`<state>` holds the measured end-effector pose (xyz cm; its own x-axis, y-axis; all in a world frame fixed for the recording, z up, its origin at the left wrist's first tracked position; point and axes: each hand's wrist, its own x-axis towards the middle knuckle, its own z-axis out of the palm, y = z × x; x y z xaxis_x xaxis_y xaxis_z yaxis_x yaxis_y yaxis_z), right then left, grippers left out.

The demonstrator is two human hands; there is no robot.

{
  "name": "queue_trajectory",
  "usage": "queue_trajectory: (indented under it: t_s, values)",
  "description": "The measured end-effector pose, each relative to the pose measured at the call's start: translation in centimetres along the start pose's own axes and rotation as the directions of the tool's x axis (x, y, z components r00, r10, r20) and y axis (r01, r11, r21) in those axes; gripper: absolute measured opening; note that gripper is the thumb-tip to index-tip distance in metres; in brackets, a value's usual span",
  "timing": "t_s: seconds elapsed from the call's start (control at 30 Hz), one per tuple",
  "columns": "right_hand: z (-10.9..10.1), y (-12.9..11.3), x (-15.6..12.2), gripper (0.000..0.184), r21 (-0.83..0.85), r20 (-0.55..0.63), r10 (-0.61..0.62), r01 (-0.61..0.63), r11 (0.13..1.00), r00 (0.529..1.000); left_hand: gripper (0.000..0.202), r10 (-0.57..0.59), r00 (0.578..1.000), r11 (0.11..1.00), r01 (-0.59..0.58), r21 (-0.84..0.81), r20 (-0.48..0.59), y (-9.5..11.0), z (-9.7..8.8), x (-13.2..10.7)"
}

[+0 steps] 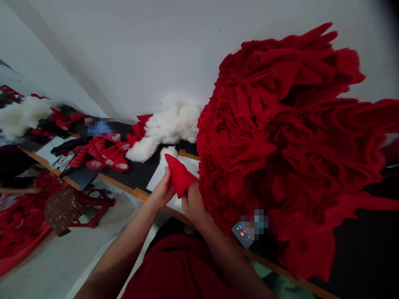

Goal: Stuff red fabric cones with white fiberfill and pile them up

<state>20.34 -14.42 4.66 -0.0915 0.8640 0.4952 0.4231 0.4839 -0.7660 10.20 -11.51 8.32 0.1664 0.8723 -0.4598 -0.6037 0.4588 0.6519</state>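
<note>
A red fabric cone (pixel 181 174), like a small pointed hat, is held up over the table with its tip to the upper left. My left hand (pixel 164 189) is closed on its left side, the thumb lying against the cloth. At the cone's lower right end is my right hand (pixel 193 203), its fingers reaching into the opening and hidden by the fabric. Whether they grip anything inside cannot be seen. White sheets (pixel 157 173) lie beneath, and a tuft of white stuffing (pixel 168 153) sits just behind the cone.
A tall heap of red fabric pieces (pixel 249 137) rises on the right. A lit phone (pixel 242 235) leans near its foot. More white stuffing (pixel 174 120) lies along the wall. Striped red dolls (pixel 96 149) are further left, near a stool (pixel 68 207) on the floor.
</note>
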Motion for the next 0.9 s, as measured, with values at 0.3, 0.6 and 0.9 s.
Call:
queue_trajectory:
  t_s: [0.3, 0.6, 0.9]
  values:
    - [0.9, -0.6, -1.4, 0.047, -0.125, 0.045, -0.102, 0.107, 0.986, 0.994, 0.041, -0.005, 0.998, 1.0, 0.007, -0.031, 0.066, 0.9, 0.8, -0.6]
    - [1.1, 0.5, -1.2, 0.051, -0.127, 0.182, 0.014, 0.01, 0.992, 0.983, 0.042, -0.035, 0.997, 0.999, 0.035, 0.001, 0.062, -0.6, 0.6, -0.7]
    - [0.0, -0.1, -1.5, 0.051, -0.133, 0.207, -0.077, 0.106, 0.985, 0.975, 0.035, 0.011, 0.998, 1.0, -0.012, -0.003, -0.059, 0.6, 0.1, 0.0]
